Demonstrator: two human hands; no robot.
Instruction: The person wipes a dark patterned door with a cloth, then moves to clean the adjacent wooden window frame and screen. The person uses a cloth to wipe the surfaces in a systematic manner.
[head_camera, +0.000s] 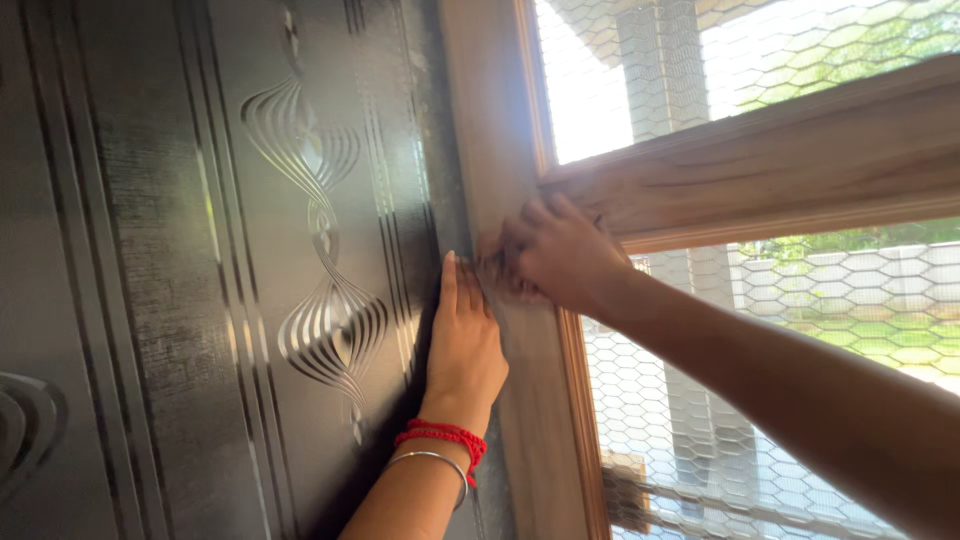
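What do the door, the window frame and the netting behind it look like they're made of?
Door: probably pressed metal, dark and glossy, with embossed swirls. Window frame: wood, with visible grain and a light brown finish. Netting: thin wire woven in hexagons, likely metal.

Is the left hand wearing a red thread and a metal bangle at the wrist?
Yes, the left hand, pressed flat where the dark door meets the wooden frame, has a red thread and a silver bangle around its wrist.
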